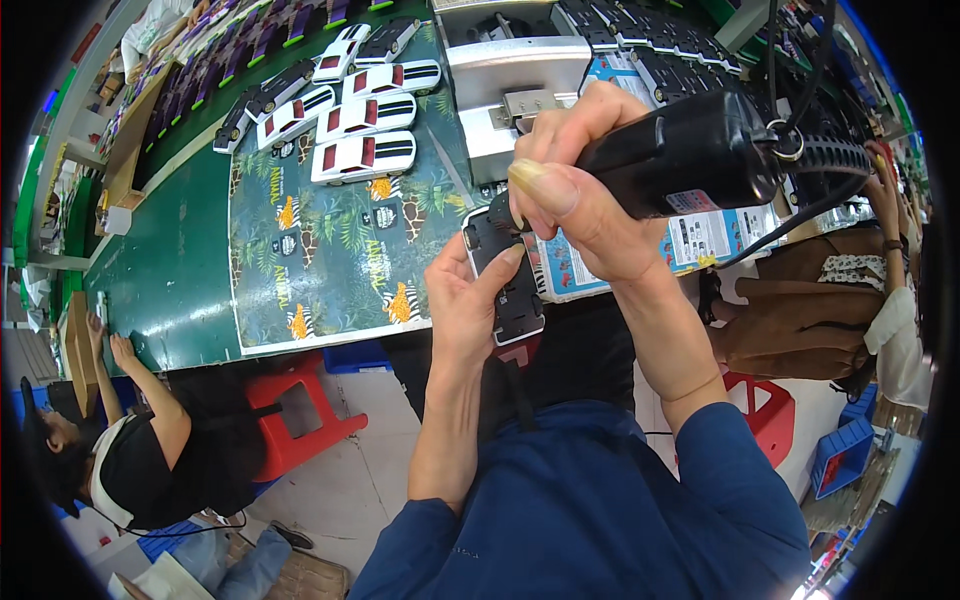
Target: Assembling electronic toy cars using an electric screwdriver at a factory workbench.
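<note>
My left hand [462,300] grips a toy car [519,322] turned bottom up, its black underside facing me and a white body edge showing around it. The thumb presses on that underside. Wrapped in my right hand [605,210] is a black corded electric screwdriver [685,155], held slanting down toward the car's far end. My right fingers hide the tool's tip, so I cannot tell whether it touches the car. Several white toy cars [365,157] with dark stripes and red windows stand beyond my left hand on a printed animal-pattern sheet [335,265].
A metal fixture [515,65] stands beyond my hands. Rows of black car undersides [690,78] lie at the far right. The screwdriver's cable [800,225] loops at the right. Another person's arm [160,395] rests at the left table edge, near a red stool [310,410].
</note>
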Demonstrator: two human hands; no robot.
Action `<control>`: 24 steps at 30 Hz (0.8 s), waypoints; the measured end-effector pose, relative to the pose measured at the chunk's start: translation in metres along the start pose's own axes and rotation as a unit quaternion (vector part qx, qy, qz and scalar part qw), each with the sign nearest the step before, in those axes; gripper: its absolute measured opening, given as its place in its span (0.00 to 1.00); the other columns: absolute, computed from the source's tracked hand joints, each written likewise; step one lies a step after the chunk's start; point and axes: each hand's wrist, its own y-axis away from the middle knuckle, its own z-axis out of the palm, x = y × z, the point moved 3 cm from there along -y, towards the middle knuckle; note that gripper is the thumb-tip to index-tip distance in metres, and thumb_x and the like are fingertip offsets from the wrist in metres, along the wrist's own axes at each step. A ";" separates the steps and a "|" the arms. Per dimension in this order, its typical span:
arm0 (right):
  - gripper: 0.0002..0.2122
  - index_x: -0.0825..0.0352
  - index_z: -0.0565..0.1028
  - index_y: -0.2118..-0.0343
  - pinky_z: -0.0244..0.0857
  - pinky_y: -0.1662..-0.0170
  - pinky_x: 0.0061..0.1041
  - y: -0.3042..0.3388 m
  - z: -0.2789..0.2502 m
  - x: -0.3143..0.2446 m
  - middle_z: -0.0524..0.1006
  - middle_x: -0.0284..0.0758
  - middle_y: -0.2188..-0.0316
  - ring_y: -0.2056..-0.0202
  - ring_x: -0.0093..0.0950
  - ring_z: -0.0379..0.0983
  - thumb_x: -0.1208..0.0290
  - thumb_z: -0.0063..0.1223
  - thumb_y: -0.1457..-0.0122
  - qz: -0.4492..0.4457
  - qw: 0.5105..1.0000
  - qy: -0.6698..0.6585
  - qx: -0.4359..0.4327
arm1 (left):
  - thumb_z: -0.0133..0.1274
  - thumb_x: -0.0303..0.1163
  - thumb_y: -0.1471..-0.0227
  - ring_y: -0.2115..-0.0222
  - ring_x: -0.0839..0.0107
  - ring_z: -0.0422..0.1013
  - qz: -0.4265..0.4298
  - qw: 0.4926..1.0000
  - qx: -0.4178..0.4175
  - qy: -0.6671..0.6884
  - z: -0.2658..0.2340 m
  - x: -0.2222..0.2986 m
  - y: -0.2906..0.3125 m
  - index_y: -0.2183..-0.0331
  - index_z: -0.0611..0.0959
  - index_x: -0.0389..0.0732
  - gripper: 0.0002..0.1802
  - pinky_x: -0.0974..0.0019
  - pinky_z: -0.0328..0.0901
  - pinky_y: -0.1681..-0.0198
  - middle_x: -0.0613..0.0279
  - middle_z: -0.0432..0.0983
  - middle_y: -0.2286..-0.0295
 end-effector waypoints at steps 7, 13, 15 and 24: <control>0.10 0.67 0.64 0.72 0.63 0.79 0.22 0.001 -0.002 -0.008 0.67 0.34 0.83 0.85 0.21 0.64 0.80 0.57 0.45 0.000 1.000 -0.007 0.017 | 0.58 0.22 0.48 0.70 0.74 0.77 0.006 1.000 -0.011 -0.004 0.002 0.003 0.001 0.58 0.78 0.33 0.14 0.72 0.74 0.67 0.57 0.81 0.67; 0.04 0.67 0.66 0.70 0.65 0.75 0.28 -0.017 -0.025 -0.030 0.66 0.33 0.84 0.85 0.24 0.64 0.74 0.43 0.39 -0.043 0.995 -0.084 0.031 | 0.55 0.23 0.47 0.67 0.66 0.78 -0.023 0.997 0.009 0.079 -0.011 0.003 -0.010 0.58 0.77 0.33 0.13 0.58 0.75 0.59 0.51 0.80 0.65; 0.05 0.68 0.68 0.67 0.64 0.72 0.28 -0.035 -0.037 -0.039 0.64 0.32 0.83 0.83 0.25 0.64 0.72 0.42 0.37 -0.088 0.994 -0.044 0.042 | 0.51 0.24 0.46 0.60 0.60 0.77 -0.014 0.975 0.007 0.222 -0.017 0.003 -0.010 0.53 0.75 0.34 0.17 0.45 0.69 0.49 0.49 0.78 0.61; 0.08 0.68 0.76 0.80 0.62 0.79 0.14 -0.047 -0.035 -0.008 0.74 0.27 0.86 0.84 0.14 0.70 0.74 0.66 0.50 -0.092 0.982 0.065 0.149 | 0.50 0.10 0.58 0.51 0.55 0.71 -0.017 0.990 -0.015 0.138 -0.009 -0.004 -0.005 0.46 0.66 0.40 0.35 0.51 0.76 0.58 0.49 0.67 0.48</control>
